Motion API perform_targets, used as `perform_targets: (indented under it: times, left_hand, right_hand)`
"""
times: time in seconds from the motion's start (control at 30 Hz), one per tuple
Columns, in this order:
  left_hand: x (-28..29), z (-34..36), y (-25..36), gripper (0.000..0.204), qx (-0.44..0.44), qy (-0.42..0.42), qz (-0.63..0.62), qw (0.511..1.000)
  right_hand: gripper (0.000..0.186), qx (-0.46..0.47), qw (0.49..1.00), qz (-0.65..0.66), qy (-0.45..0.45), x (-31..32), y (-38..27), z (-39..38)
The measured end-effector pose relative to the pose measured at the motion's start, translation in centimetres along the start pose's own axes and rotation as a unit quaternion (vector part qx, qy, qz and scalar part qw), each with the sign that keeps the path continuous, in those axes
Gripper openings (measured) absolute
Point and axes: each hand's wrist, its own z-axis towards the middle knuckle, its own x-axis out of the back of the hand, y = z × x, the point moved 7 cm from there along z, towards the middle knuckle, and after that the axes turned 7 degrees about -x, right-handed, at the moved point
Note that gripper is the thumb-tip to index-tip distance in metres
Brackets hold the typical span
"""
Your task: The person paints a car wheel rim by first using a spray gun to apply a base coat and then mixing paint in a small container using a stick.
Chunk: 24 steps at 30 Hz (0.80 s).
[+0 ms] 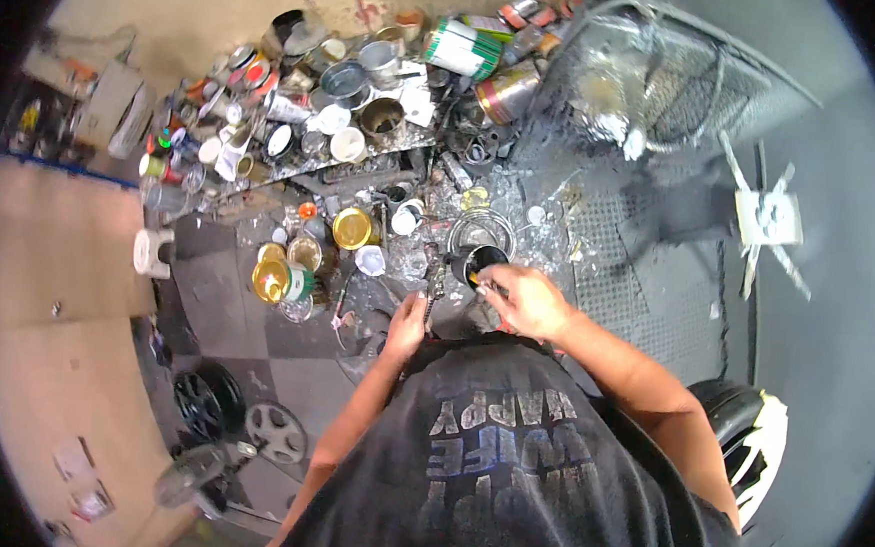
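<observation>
Close in front of my body, my left hand [409, 324] is closed around a slim dark metallic piece [433, 293], whose exact kind is hard to make out. My right hand [528, 301] is at the rim of a round black cup [482, 260], its fingers pinched on a small yellow-orange tool [473, 277] that reaches into the cup. The tool's lower end is hidden inside. Whether the dark piece joins the cup cannot be seen. Just beyond the cup lies a coil of pale hose or wire [473, 223].
A paint-spattered bench [309, 165] crowded with tins and cups runs along the back left. Open gold tins [356, 228] stand left of my hands. A foil-covered fixture [604, 83] is at the back right; a tyre [724, 416] stands by my right elbow. Wheels [207, 400] lie lower left.
</observation>
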Motion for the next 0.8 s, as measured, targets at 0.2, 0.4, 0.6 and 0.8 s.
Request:
perform_targets:
  times: [0.2,0.4,0.6,0.8]
  left_hand:
    - [-0.4,0.7,-3.1,0.050,-0.008,0.008,0.046,0.999]
    - [1.2,0.4,-0.1,0.057,0.011,0.045,0.038,0.998]
    - [2.6,-0.1,-1.4,0.061,0.018,0.095,0.037,0.995]
    - [2.4,-0.8,-1.7,0.051,-0.036,0.147,0.035,0.988]
  right_hand:
    - [0.020,-0.056,0.996,-0.027,0.065,1.4,1.0,1.9]
    - [0.018,-0.032,0.995,-0.061,0.074,0.3,1.9,2.3]
    - [0.017,-0.158,0.978,0.129,0.035,-0.6,-0.5,1.1]
    - [0.017,-0.120,0.987,0.076,0.076,1.6,-1.2,1.7]
